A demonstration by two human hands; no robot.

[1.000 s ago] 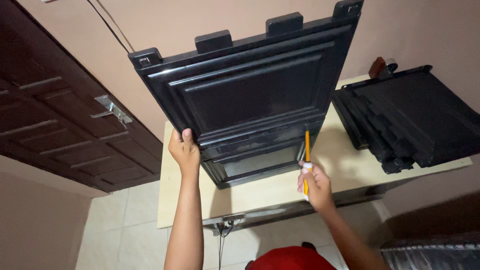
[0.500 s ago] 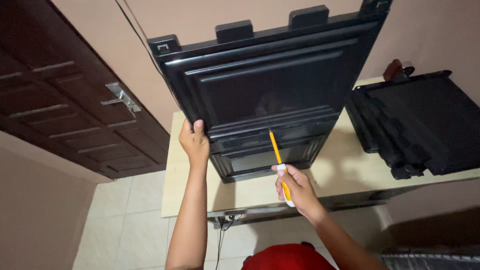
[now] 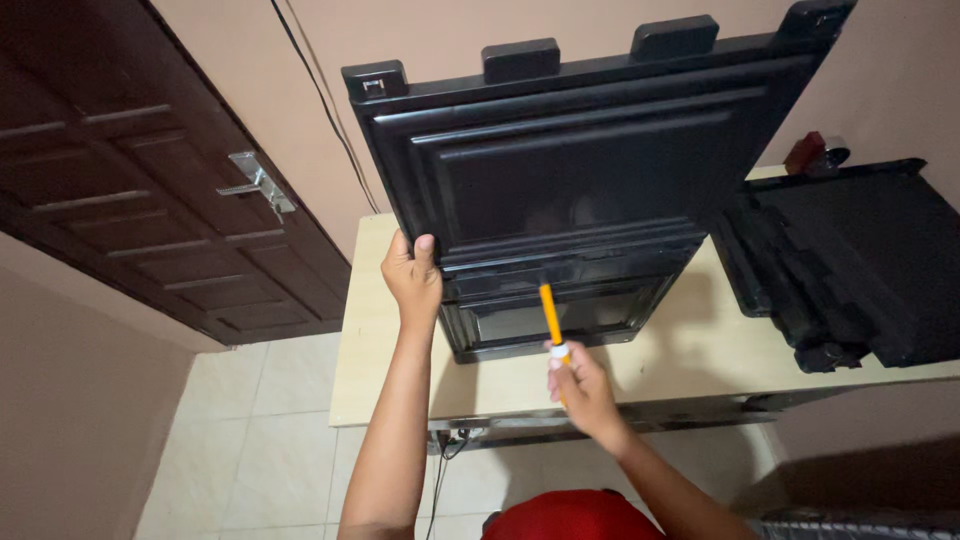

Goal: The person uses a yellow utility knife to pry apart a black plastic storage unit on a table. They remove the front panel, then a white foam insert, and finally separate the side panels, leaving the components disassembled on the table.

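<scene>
Black panel point(image 3: 590, 190) held tilted above the table point(image 3: 385, 370).
I see my left hand point(image 3: 412, 275) gripping its left edge, fingers wrapped behind, thumb in front. My right hand point(image 3: 580, 385) is closed on an orange tool point(image 3: 549, 318) (probably a screwdriver) aimed at its lower rim. More black panels point(image 3: 850, 270) lie stacked on the right.

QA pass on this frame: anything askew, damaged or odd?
Only the top panel: the left hand holds it tilted up off the panel beneath on the table. Right hand holds a yellow tool. No damage visible.
</scene>
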